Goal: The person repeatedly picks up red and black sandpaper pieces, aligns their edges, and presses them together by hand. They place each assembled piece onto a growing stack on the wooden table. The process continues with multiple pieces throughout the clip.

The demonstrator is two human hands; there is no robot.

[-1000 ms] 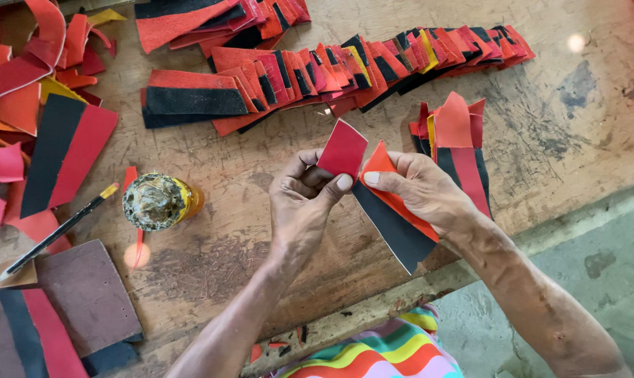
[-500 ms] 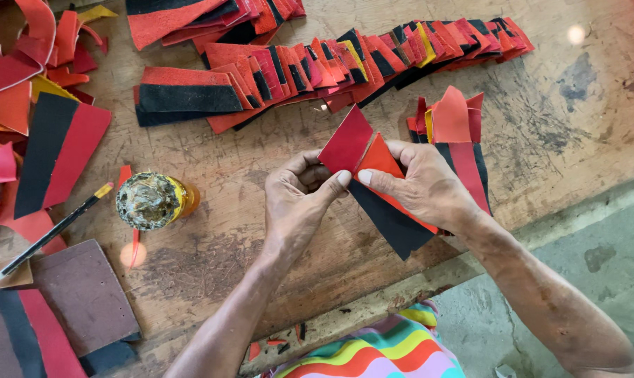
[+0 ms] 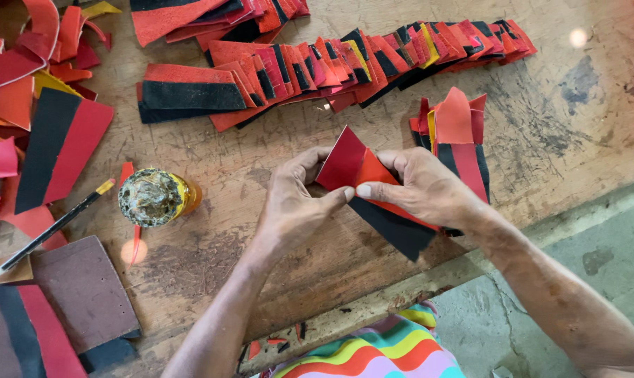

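Observation:
Both of my hands grip one folded leather piece (image 3: 373, 185), red and orange on top with a black end hanging toward the table's front edge. My left hand (image 3: 296, 203) pinches its left corner between thumb and fingers. My right hand (image 3: 425, 185) presses on the right part, thumb meeting the left thumb at the fold. Just right of the hands lies a small stack of red and black pieces (image 3: 457, 129).
A long row of overlapping red, black and yellow leather pieces (image 3: 331, 66) runs across the far side of the wooden table (image 3: 583, 126). A glue-crusted jar (image 3: 152, 197) and a brush (image 3: 51, 227) lie at left, among more leather sheets (image 3: 61, 143). A brown board (image 3: 82, 290) sits front left.
The hands have stayed over the same spot. The fingers have shifted slightly along the fold, pressing the red flap down over the black part.

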